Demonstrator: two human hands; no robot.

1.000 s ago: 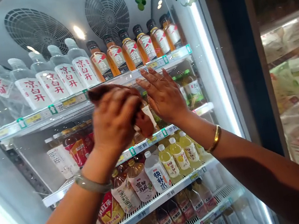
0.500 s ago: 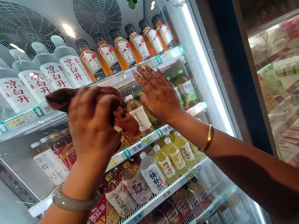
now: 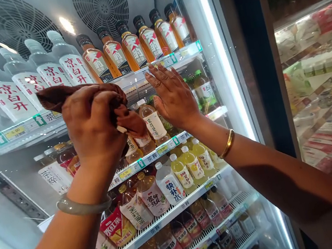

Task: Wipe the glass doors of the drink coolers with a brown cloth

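A crumpled brown cloth (image 3: 133, 123) is bunched in my left hand (image 3: 91, 123), whose fingers are wrapped round it. Its loose end sticks out to the left, in front of the upper shelf's water bottles. My right hand (image 3: 172, 92) is raised with fingers stretched out, palm away from me, holding nothing. Those fingertips overlap the upper shelf's front edge (image 3: 171, 59); I cannot tell whether they touch it or a glass pane before it. Between the two hands shows a bottle with a white label (image 3: 155, 126) on the shelf below.
Clear water bottles (image 3: 10, 95) and dark-capped amber bottles (image 3: 134, 50) line the top shelf. Lower shelves carry several rows of drinks, among them yellow bottles (image 3: 194, 170). A dark door frame (image 3: 260, 64) runs down the right side, with another stocked display (image 3: 321, 97) beyond.
My left hand with the cloth has shifted slightly left and up. The right hand has risen a little, still flat. The camera view has tilted slightly down.
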